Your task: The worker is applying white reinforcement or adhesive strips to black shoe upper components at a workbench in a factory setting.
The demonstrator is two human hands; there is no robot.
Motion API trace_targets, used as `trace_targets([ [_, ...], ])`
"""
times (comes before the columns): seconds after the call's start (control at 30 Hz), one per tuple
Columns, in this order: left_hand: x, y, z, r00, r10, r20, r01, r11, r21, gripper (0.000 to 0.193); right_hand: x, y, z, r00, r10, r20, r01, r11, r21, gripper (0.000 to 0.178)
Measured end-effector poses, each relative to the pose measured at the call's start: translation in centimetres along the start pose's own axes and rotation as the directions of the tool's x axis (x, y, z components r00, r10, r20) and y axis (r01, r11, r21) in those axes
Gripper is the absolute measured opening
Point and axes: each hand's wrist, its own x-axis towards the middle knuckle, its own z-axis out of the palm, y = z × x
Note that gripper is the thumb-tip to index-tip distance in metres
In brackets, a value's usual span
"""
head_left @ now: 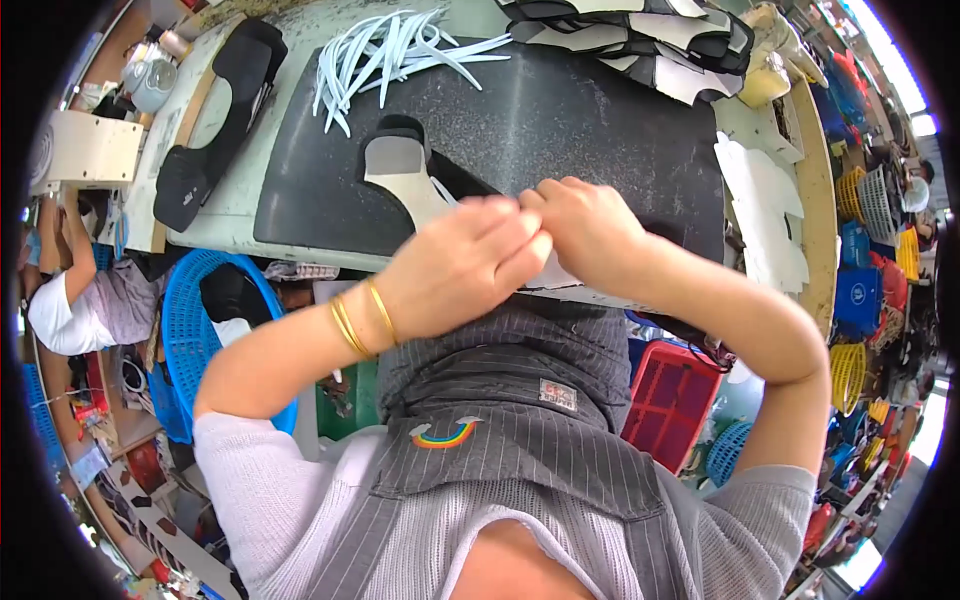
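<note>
A black and pale grey shoe upper piece [398, 160] lies partly on the dark mat, and its near part runs under my two hands. My left hand [468, 262] is closed over it with bent fingers, slightly smeared by motion. Against those fingertips, my right hand [585, 228] pinches the same piece near the mat's front edge. A pale part shows just below the right hand. The exact spot between the fingertips is hidden. Beyond the hands, a loose bunch of light blue strips [390, 60] lies on the mat.
Stacked black and grey uppers [640, 45] are at the back right; another black piece [225, 120] lies left of the dark mat [600, 150]. White sheets [765, 215] lie right. A blue basket [180, 330] and red crate [672, 395] flank me below. Another person [90, 300] works at far left.
</note>
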Motion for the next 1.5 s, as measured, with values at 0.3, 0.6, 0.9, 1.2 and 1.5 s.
trace_targets([
  [0.3,1.9,-2.8,0.8,0.95,-0.111,0.291,0.045,0.973,0.225,0.006,-2.7,-2.2,3.3,0.929,-0.093,-0.359,-0.004,0.965,-0.262,0.025],
  [0.6,-1.5,-1.2,4.3,0.976,-0.008,-0.215,0.084,0.933,0.349,0.023,-3.5,-1.5,4.2,0.865,-0.057,-0.499,0.002,0.994,-0.111,0.046],
  [0.9,-1.6,-2.0,4.0,0.992,0.038,-0.122,0.01,0.929,0.371,0.023,-3.4,-1.5,4.3,0.904,-0.172,-0.392,0.065,0.96,-0.271,0.044],
  [1.2,-0.7,-2.9,3.4,0.958,-0.268,-0.103,0.261,0.963,-0.073,0.038,-2.3,-0.9,3.7,0.846,-0.102,-0.524,0.053,0.993,-0.107,0.039],
  [1.5,-0.3,-2.2,3.2,0.979,-0.159,-0.128,0.17,0.982,0.077,0.031,-3.3,-1.0,4.0,0.912,-0.128,-0.389,0.072,0.986,-0.153,0.039],
])
